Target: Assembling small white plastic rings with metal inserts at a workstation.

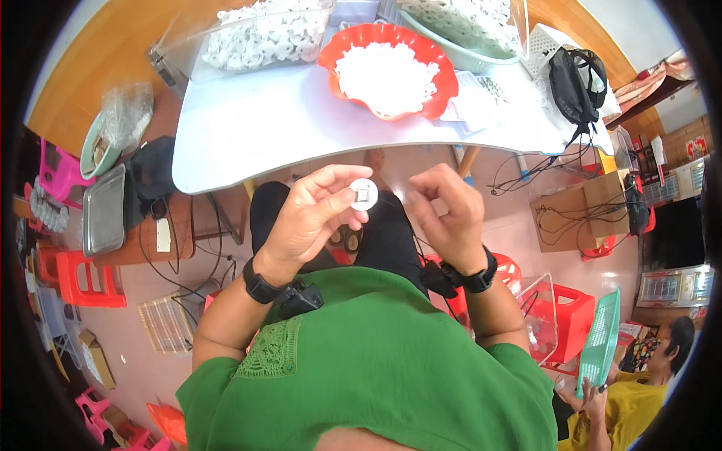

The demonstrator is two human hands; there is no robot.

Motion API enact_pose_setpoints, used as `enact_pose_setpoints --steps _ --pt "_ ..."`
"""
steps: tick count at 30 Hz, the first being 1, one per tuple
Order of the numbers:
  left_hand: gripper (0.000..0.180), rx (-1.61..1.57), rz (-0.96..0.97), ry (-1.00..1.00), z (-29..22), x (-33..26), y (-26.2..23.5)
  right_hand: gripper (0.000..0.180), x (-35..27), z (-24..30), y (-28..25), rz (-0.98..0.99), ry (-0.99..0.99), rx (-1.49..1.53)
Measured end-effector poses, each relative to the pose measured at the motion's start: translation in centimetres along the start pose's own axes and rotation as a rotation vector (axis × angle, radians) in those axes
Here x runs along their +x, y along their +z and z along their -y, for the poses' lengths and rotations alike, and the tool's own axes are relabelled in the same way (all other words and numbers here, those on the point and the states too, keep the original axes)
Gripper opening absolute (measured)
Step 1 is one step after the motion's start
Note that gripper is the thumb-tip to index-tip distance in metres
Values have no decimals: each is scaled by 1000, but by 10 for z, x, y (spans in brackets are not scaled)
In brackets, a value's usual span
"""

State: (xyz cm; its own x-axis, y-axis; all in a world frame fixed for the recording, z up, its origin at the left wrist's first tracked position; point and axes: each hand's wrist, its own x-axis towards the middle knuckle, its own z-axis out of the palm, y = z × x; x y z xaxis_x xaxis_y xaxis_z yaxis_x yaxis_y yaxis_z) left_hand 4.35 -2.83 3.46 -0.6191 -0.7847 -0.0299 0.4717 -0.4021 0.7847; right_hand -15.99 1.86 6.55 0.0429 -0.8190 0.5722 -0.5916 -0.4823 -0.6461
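Between the thumb and fingers of my left hand (316,203) is a small white round plastic part (365,194), with dark slots or metal bits at its middle. It is held up over my lap, just off the table's front edge. My right hand (450,207) hovers a little to the right, apart from the part, its fingers curled in and thumb close to the index finger. Whether anything small sits in that pinch is hidden. Beyond both hands, a red wavy-rimmed bowl (331,60) full of small white pieces stands on the white table (248,128).
A clear bin (180,56) of white parts stands at the back left, a pale green basin (481,56) at the back right. A black bag (575,83) and cables hang over the right corner. At lower right, a person (624,406) holds a green basket (600,338).
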Motion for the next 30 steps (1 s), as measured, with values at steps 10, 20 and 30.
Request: enact_pose_setpoints --steps 10,20,30 --pt "34 -178 -9 56 0 30 -27 6 98 -69 -36 215 39 -188" --pt "42 -218 -95 64 -3 31 -43 14 174 -142 -7 704 -108 -575" --pt "37 -234 -104 37 -6 33 -50 5 184 -162 4 757 -178 -518"
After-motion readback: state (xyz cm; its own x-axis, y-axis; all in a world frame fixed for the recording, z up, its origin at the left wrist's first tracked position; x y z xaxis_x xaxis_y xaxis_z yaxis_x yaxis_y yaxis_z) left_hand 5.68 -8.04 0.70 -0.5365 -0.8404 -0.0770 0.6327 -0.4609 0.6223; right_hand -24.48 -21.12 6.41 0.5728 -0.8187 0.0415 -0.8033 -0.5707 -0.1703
